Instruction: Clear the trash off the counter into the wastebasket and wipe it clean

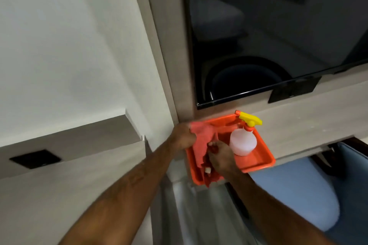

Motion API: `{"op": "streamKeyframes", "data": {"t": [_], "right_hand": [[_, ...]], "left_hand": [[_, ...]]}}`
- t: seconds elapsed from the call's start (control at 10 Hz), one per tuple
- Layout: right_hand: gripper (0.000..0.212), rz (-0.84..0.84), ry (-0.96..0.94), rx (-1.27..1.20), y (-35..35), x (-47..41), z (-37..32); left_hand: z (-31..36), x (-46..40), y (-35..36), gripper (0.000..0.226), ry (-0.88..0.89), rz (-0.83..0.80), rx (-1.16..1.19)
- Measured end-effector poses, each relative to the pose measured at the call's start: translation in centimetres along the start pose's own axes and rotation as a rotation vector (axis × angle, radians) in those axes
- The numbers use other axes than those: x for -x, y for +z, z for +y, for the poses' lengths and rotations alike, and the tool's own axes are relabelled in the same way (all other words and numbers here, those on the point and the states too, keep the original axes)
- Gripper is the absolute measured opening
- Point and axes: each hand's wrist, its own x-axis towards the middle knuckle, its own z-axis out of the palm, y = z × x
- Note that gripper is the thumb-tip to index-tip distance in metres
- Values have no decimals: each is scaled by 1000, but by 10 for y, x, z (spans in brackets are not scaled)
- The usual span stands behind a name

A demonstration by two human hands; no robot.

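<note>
An orange tray (260,162) sits on the pale wood counter (298,125) in the corner. In it stands a clear spray bottle (243,142) with a yellow trigger head. A pink-orange cloth (203,141) lies draped across the tray's left half. My left hand (184,135) is closed on the cloth's upper end at the tray's far left corner. My right hand (221,157) reaches into the tray and pinches the cloth near its middle, just left of the bottle. A small white scrap (207,170) shows among the folds.
A dark glass panel (278,36) rises behind the counter, reflecting a round black basin. A black outlet plate (294,89) is set beside it. A blue chair seat (294,189) stands under the counter at right. A white wall and a ledge (69,139) are on the left.
</note>
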Motion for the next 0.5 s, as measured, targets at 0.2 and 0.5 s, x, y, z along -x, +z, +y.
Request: {"op": "streamKeyframes", "data": {"t": [0.2, 0.5], "right_hand": [[23, -174, 7, 472, 28, -23, 19], [19, 192, -350, 939, 60, 5, -84]], "left_hand": [[-53, 21, 3, 31, 64, 18, -79], [-109, 83, -120, 31, 120, 428, -424]]}}
